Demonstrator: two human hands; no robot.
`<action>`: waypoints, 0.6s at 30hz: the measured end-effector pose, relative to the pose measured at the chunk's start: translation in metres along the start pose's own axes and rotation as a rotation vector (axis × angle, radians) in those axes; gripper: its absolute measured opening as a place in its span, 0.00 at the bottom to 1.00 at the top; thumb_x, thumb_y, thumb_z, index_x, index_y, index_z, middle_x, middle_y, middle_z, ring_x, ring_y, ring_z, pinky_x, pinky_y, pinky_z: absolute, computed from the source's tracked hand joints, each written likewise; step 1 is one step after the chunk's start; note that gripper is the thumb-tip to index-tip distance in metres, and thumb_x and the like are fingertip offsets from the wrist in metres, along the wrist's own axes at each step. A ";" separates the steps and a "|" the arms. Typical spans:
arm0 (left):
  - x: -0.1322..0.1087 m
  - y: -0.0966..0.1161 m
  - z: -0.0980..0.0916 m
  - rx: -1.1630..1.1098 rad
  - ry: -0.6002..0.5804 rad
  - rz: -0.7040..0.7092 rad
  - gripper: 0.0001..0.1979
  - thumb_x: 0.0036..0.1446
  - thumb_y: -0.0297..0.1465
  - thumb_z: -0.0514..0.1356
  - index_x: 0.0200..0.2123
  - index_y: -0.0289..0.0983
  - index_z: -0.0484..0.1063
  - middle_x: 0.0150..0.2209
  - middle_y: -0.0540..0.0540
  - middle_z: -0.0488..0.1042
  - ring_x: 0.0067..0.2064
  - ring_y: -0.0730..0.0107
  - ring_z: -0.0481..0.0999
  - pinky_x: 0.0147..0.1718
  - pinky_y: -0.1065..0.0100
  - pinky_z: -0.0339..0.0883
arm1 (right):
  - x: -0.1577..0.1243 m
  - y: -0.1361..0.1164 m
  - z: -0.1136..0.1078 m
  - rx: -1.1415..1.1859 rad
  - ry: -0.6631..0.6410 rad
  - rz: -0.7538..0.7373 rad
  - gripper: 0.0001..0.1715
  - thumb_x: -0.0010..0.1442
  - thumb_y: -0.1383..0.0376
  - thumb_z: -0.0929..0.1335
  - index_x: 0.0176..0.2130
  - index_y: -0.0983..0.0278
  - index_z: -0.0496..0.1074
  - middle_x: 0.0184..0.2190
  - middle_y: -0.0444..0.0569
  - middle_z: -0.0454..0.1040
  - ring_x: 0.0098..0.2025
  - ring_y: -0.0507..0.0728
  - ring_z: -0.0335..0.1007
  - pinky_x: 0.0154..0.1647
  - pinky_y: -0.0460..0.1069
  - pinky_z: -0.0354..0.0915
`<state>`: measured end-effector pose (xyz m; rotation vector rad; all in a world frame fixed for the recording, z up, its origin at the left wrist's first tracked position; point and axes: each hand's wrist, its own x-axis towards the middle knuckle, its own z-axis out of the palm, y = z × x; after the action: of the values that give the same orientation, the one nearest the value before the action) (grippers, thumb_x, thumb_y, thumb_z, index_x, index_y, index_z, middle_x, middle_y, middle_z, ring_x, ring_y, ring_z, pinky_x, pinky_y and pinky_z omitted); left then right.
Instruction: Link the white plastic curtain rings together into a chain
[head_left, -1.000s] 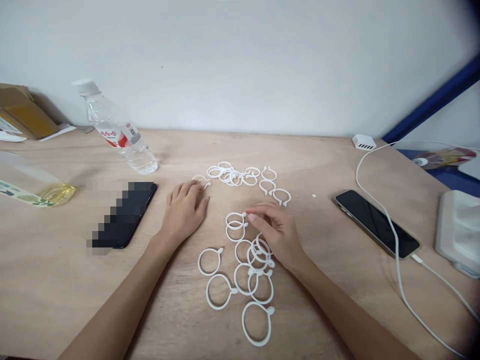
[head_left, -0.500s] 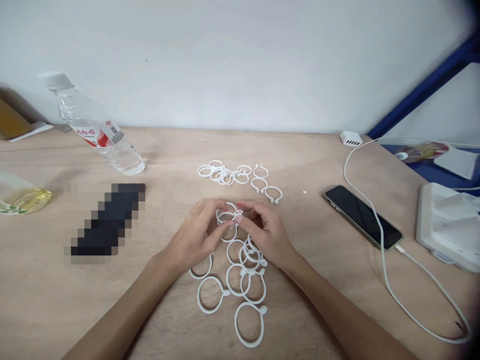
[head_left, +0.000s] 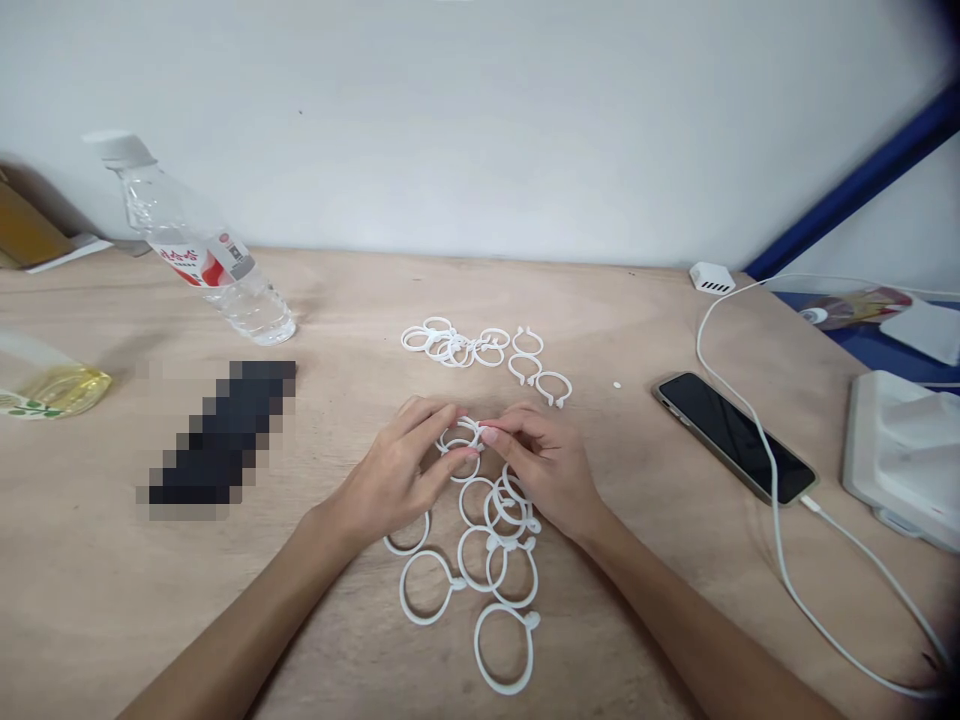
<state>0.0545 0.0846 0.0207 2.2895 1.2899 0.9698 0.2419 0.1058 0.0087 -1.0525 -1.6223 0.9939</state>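
Between both hands is a white plastic ring point(head_left: 459, 432) with a clasp. My left hand point(head_left: 405, 465) grips its left and near side between thumb and fingers. My right hand point(head_left: 544, 465) pinches the clasp end on the right; the fingertips cover most of the clasp. Below and between my wrists lie several closed white rings, some overlapping, with the nearest ring point(head_left: 504, 650) by itself at the front. Beyond my hands is a heap of white rings point(head_left: 454, 345), and right of it several open rings point(head_left: 553, 388) show their loose ends.
A tilted-looking water bottle point(head_left: 214, 265) stands back left, with a pixelated dark object point(head_left: 225, 430) before it. A bottle of yellow liquid point(head_left: 60, 390) is far left. Right are a phone point(head_left: 735, 435) with a white cable point(head_left: 776, 520), a charger block point(head_left: 712, 278) and a white device point(head_left: 904, 450).
The held ring has tipped flatter, and my fingers have closed in around its clasp. The whole view has shifted slightly, so the things on the table appear a little further right.
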 end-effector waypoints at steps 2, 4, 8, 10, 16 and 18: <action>0.000 -0.001 0.001 0.000 0.012 -0.011 0.16 0.62 0.37 0.58 0.51 0.38 0.69 0.46 0.40 0.74 0.48 0.60 0.74 0.48 0.60 0.70 | 0.000 -0.003 -0.001 -0.018 -0.010 -0.017 0.06 0.58 0.63 0.70 0.32 0.61 0.79 0.28 0.46 0.75 0.30 0.54 0.69 0.29 0.49 0.65; 0.000 -0.004 0.003 0.013 0.024 -0.024 0.17 0.61 0.38 0.59 0.52 0.38 0.69 0.47 0.41 0.74 0.49 0.59 0.74 0.49 0.58 0.70 | 0.003 -0.005 -0.008 -0.078 0.007 -0.062 0.07 0.59 0.63 0.69 0.34 0.60 0.79 0.30 0.47 0.77 0.33 0.55 0.71 0.33 0.50 0.66; 0.001 -0.009 0.006 0.086 0.016 -0.084 0.17 0.60 0.35 0.58 0.51 0.38 0.71 0.49 0.40 0.74 0.51 0.56 0.72 0.53 0.53 0.66 | 0.014 0.001 -0.036 -0.425 0.263 -0.119 0.08 0.58 0.65 0.67 0.35 0.60 0.78 0.32 0.49 0.78 0.36 0.58 0.71 0.39 0.54 0.65; 0.001 -0.010 0.006 0.111 0.001 -0.124 0.16 0.59 0.35 0.59 0.50 0.39 0.74 0.49 0.41 0.75 0.52 0.55 0.72 0.54 0.50 0.64 | 0.020 0.009 -0.049 -0.590 0.277 -0.029 0.09 0.53 0.63 0.69 0.36 0.61 0.78 0.26 0.47 0.75 0.30 0.58 0.68 0.35 0.54 0.64; 0.005 -0.008 0.002 -0.011 -0.009 -0.171 0.14 0.64 0.36 0.54 0.39 0.42 0.80 0.45 0.44 0.78 0.50 0.58 0.73 0.54 0.51 0.63 | 0.025 0.024 -0.051 -0.819 0.151 0.069 0.08 0.54 0.61 0.69 0.32 0.61 0.77 0.22 0.45 0.72 0.26 0.56 0.66 0.32 0.52 0.60; 0.005 -0.008 0.002 -0.044 0.031 -0.184 0.14 0.63 0.37 0.54 0.39 0.40 0.79 0.45 0.44 0.78 0.50 0.59 0.74 0.53 0.53 0.65 | 0.023 0.021 -0.046 -0.774 0.157 0.016 0.07 0.56 0.65 0.67 0.30 0.62 0.77 0.24 0.47 0.73 0.27 0.56 0.66 0.33 0.52 0.61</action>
<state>0.0528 0.0930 0.0169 2.0878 1.4470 0.9631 0.2856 0.1401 0.0062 -1.5995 -1.9057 0.2507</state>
